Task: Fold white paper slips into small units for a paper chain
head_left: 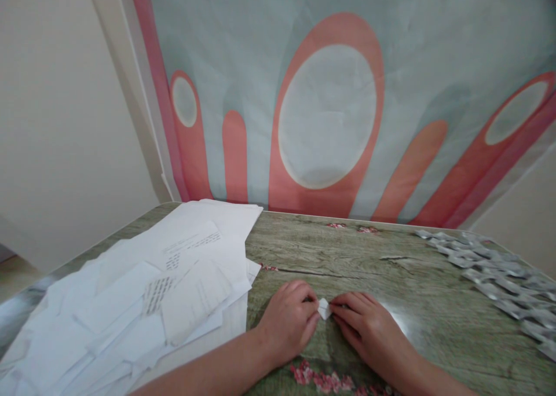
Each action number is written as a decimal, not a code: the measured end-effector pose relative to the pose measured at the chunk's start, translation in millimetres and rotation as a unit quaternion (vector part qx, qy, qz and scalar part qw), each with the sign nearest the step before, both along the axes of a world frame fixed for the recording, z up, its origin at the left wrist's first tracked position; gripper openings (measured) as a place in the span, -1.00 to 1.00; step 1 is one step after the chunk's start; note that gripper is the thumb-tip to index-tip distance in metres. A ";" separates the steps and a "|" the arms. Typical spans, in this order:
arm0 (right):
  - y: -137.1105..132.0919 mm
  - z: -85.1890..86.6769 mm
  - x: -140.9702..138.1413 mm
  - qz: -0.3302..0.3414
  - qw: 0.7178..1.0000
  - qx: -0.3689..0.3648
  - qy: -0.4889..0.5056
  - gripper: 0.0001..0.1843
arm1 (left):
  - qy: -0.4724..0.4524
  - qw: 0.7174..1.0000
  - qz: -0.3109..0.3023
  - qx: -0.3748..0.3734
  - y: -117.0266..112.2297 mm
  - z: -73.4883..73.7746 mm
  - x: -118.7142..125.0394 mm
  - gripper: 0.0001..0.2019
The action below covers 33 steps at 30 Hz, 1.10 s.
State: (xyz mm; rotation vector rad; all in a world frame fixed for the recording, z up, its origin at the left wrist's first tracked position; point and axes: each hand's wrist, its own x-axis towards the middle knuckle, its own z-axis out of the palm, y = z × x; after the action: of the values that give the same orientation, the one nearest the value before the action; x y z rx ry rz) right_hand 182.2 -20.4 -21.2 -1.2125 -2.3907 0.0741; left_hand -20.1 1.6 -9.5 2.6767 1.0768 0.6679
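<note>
A small folded piece of white paper [324, 308] is held between my two hands, just above or on the wood-patterned table [313, 251]. My left hand [290, 318] pinches its left side with thumb and fingers. On the other side, the fingertips of my right hand [368, 325] close on the right edge of the paper. The fingers partly hide the ends of the piece, and its exact folded shape is too small to make out.
A spread pile of white paper sheets and pieces [195, 292], some printed, covers the table's left side. Several folded grey-white paper pieces [490, 274] lie in rows at the right. Behind the table hangs a blue-grey and coral patterned sheet [256, 54].
</note>
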 end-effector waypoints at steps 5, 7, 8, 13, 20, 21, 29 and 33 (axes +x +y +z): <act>4.4 -5.3 2.0 0.020 0.999 0.036 -0.011 -0.75 | -0.005 1.000 -0.001 -0.006 0.6 -0.2 -0.5 -0.88; 6.3 -6.8 2.5 0.044 0.997 0.066 -0.021 -0.78 | -0.010 1.000 0.001 -0.014 0.9 0.0 -0.7 -0.87; 7.3 -7.2 2.8 0.055 0.995 0.083 -0.025 -0.78 | -0.013 1.000 0.002 -0.020 1.2 0.2 -0.8 -0.86; 12.4 -6.8 4.8 0.070 0.990 0.118 -0.027 -0.77 | -0.034 0.998 0.012 -0.046 2.3 1.5 -0.6 -0.83; 15.8 -9.1 4.7 0.073 0.993 0.093 -0.005 -0.75 | -0.037 0.997 0.018 -0.061 1.9 2.2 -0.3 -0.84; 15.4 -9.4 3.5 0.070 0.994 0.089 0.000 -0.76 | -0.040 0.997 0.018 -0.065 1.9 1.7 -0.4 -0.85; 9.6 -9.8 -3.4 0.018 0.994 -0.010 0.105 -0.87 | -0.136 0.980 0.018 -0.142 8.9 -0.1 -1.5 -0.98; 5.3 -8.3 -4.8 0.013 0.985 -0.070 0.155 -0.89 | -0.189 0.964 0.005 -0.185 9.1 3.3 -1.5 -0.94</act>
State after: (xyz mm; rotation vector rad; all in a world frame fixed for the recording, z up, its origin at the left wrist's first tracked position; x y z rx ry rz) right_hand 177.4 -15.0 -29.5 -1.1363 -2.1575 0.4147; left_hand -21.7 10.6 -6.2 2.1220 0.9939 0.8413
